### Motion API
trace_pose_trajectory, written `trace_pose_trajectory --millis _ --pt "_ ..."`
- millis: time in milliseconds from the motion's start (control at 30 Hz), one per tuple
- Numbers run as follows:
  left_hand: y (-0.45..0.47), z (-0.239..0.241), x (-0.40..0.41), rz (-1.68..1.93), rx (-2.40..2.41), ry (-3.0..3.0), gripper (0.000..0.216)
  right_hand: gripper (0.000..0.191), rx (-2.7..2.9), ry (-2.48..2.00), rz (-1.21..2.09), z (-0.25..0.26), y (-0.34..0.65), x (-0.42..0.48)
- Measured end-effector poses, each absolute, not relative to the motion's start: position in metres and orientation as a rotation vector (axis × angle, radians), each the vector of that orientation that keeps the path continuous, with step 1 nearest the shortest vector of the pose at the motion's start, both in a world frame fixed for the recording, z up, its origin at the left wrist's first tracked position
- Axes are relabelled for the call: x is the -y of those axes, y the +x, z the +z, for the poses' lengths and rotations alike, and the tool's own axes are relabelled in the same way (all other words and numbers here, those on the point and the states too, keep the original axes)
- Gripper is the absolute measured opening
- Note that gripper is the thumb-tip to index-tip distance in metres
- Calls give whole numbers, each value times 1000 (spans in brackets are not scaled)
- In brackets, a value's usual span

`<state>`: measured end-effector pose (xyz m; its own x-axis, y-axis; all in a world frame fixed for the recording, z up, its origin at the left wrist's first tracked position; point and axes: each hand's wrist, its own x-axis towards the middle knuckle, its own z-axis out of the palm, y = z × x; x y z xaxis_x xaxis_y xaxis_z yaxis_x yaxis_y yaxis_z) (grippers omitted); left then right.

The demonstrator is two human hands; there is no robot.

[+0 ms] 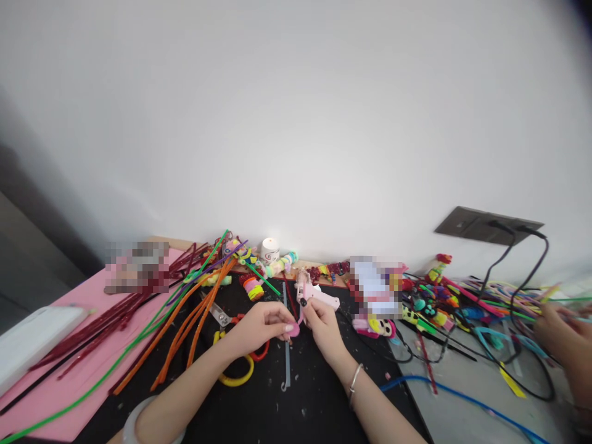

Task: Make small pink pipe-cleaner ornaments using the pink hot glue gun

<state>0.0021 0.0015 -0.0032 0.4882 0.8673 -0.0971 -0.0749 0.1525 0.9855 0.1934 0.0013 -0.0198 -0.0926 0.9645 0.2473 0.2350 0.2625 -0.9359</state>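
Note:
Above the black mat, my left hand point(263, 327) pinches a small pink coil of pipe cleaner point(294, 330) between thumb and fingers. Close beside it, my right hand point(324, 325) is closed, its thumb and finger on the pink strand that rises from the coil. Just behind my right hand lies a white and pink glue gun point(327, 298). A translucent glue stick point(287, 365) lies on the mat below the coil. Scissors with yellow handles point(238, 377) are partly hidden by my left forearm, with red handles point(261, 350) showing beside them.
Orange pipe cleaners point(185, 336), dark red ones and a long green one spread across the left. A paper cup point(269, 250) stands by the wall. Finished colourful figures point(374, 327) and black cables point(525, 290) crowd the right. Another person's hand point(562, 339) works at the right edge.

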Motion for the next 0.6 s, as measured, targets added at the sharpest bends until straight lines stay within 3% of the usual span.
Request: trace_pose_trajectory --millis 167,267,367,600 --pt "0 -5 -10 1006 -918 1158 38 17 1487 -1343 416 -28 210 -14" --pt "-2 -7 -14 1122 -971 1095 44 33 1601 -1505 122 -32 216 -19" --pt "-3 -8 -16 1172 -984 1105 43 46 1708 -1750 40 -34 216 -20" --pt "-4 -9 -18 1257 -1032 1065 47 45 1742 -1887 124 -32 221 -24"
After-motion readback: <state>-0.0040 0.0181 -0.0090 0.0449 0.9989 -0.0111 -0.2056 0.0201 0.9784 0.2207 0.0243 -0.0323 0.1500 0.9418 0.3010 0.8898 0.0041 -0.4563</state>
